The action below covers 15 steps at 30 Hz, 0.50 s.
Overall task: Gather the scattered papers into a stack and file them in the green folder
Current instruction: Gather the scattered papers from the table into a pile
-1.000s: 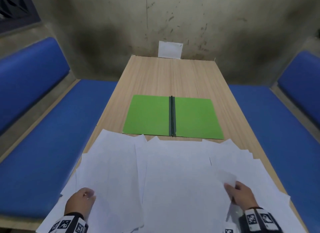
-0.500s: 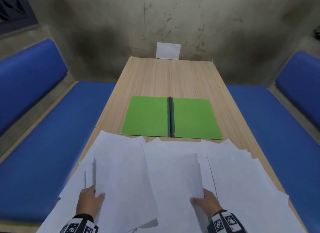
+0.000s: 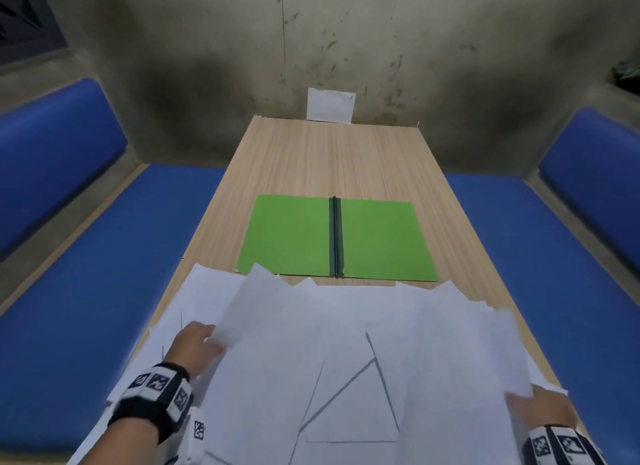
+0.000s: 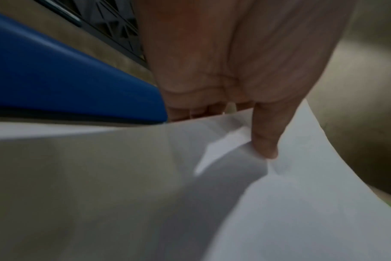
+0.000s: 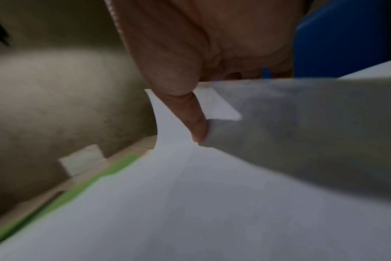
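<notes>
Head view, papers (image 3: 346, 360) overlapping green folder (image 3: 294, 236) edge

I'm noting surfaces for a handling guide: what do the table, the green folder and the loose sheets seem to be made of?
table: likely wood-grain laminate, matte; straight pale grain lines.
green folder: probably thin card, matte, lying flat and open, with a dark spine strip.
sheets: thin white paper; they curl where the left hand and right hand pinch them.
</notes>
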Motion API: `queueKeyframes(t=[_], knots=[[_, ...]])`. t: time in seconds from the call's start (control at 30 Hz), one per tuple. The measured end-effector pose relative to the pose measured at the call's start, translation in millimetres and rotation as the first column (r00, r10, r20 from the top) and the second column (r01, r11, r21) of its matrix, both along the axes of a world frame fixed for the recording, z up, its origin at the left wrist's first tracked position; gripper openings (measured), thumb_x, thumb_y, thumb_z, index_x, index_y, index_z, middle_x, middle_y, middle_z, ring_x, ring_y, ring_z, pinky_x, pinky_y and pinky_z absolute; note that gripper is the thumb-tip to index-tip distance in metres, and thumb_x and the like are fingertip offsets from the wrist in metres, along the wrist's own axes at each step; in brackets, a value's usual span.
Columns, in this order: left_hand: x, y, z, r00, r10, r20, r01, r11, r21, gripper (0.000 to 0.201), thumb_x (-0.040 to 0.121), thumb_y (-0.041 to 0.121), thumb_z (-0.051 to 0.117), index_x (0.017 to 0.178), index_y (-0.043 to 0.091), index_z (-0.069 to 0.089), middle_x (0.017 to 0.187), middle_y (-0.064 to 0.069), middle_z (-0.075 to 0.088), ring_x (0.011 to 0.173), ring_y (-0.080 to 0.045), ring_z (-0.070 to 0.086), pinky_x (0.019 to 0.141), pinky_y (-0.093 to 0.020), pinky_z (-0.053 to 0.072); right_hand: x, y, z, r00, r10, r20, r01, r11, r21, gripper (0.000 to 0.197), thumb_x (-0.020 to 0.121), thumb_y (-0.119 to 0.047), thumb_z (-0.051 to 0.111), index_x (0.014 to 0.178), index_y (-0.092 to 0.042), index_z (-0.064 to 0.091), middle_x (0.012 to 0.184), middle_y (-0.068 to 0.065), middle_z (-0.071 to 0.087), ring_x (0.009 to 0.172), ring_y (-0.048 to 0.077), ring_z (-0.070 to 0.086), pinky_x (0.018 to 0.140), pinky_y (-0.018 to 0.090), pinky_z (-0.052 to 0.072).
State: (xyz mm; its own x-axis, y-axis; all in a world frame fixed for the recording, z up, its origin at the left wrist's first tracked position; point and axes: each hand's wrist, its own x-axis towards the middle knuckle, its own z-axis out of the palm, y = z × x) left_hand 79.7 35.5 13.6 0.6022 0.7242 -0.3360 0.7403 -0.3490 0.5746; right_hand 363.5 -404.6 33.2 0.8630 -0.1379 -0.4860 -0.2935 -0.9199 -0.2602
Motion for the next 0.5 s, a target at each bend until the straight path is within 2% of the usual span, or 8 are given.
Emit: queueKeyframes(t=[0.07,0.13,0.23,0.3,0.37,0.43,0.47,0.5], knots=[[14.4,-1.7,-11.4,0.998,-0.027,-0.055,0.031,0.996,0.081,0.036,0.081,0.014,0.063,0.115,0.003,0.062,0.131,-0.01,0.047,0.125,-0.027,0.044,0.103,-0.031,0.035,18.8,-25.1,-24.6,0.996,0.005,-0.092,-0.009,0.999,-0.05,0.056,0.073,-0.047,0.054,0.118,-0.014,0.059,0.138,0.01,0.049,0.126,0.031,0.043,0.101,0.037,0.038],[25.7,-5.0,-17.4,0.994,-0.065,-0.088,0.074,0.991,0.109,0.044,0.082,0.019,0.062,0.123,0.004,0.056,0.146,-0.006,0.034,0.135,-0.021,0.033,0.111,-0.028,0.028,27.6,-40.9,-41.1,0.99,0.005,-0.142,-0.012,0.999,-0.051,0.07,0.069,-0.052,0.055,0.129,-0.017,0.053,0.144,0.006,0.043,0.131,0.03,0.039,0.11,0.039,0.031],[35.8,-6.8,-19.2,0.971,-0.137,-0.194,0.159,0.982,0.103,0.056,0.086,0.028,0.056,0.135,0.006,0.042,0.152,-0.006,0.025,0.14,-0.018,0.026,0.113,-0.024,0.023,12.9,-27.1,-14.2,0.999,0.004,-0.041,-0.008,0.996,-0.091,0.056,0.087,-0.042,0.049,0.135,-0.015,0.045,0.152,0.009,0.03,0.141,0.029,0.024,0.112,0.038,0.024],[40.6,-7.4,-18.1,0.948,-0.17,-0.27,0.206,0.973,0.109,0.057,0.086,0.031,0.053,0.136,0.01,0.038,0.147,-0.007,0.033,0.136,-0.02,0.033,0.11,-0.028,0.028,2.0,-14.5,3.2,0.999,0.02,0.025,-0.017,0.996,-0.082,0.045,0.087,-0.028,0.052,0.127,-0.009,0.054,0.146,0.016,0.038,0.136,0.033,0.03,0.109,0.041,0.029],[44.2,-8.5,-15.1,0.932,-0.184,-0.313,0.23,0.966,0.116,0.051,0.084,0.027,0.055,0.131,0.015,0.04,0.135,-0.008,0.045,0.128,-0.023,0.043,0.102,-0.032,0.038,-2.1,-12.8,6.2,0.995,-0.022,0.094,0.021,1.0,0.01,0.038,0.084,-0.012,0.054,0.121,-0.002,0.057,0.135,0.022,0.05,0.125,0.037,0.043,0.101,0.043,0.036],[46.5,-9.5,-12.6,0.95,-0.17,-0.262,0.194,0.978,0.07,0.045,0.081,0.017,0.059,0.121,0.016,0.039,0.115,-0.011,0.055,0.107,-0.028,0.056,0.083,-0.03,0.043,-3.9,-12.9,7.9,0.984,-0.08,0.161,0.057,0.988,0.145,0.043,0.081,-0.001,0.056,0.124,0.001,0.049,0.129,0.024,0.053,0.118,0.04,0.048,0.098,0.043,0.037],[46.3,-10.1,-10.6,0.965,-0.154,-0.214,0.163,0.986,0.028,0.051,0.079,0.012,0.062,0.123,0.016,0.036,0.112,-0.013,0.057,0.099,-0.028,0.058,0.078,-0.028,0.041,-4.1,-14.2,9.1,0.977,-0.108,0.183,0.066,0.973,0.22,0.049,0.079,0.002,0.058,0.126,0.002,0.045,0.128,0.024,0.053,0.116,0.04,0.049,0.097,0.044,0.038],[45.4,-9.9,-7.3,0.979,-0.128,-0.157,0.126,0.992,-0.023,0.062,0.078,0.009,0.065,0.129,0.017,0.033,0.119,-0.016,0.057,0.1,-0.028,0.058,0.078,-0.026,0.039,-1.7,-16.1,9.2,0.976,-0.133,0.175,0.081,0.957,0.278,0.055,0.077,0.004,0.061,0.128,0.002,0.042,0.127,0.024,0.053,0.113,0.039,0.051,0.096,0.044,0.038]])
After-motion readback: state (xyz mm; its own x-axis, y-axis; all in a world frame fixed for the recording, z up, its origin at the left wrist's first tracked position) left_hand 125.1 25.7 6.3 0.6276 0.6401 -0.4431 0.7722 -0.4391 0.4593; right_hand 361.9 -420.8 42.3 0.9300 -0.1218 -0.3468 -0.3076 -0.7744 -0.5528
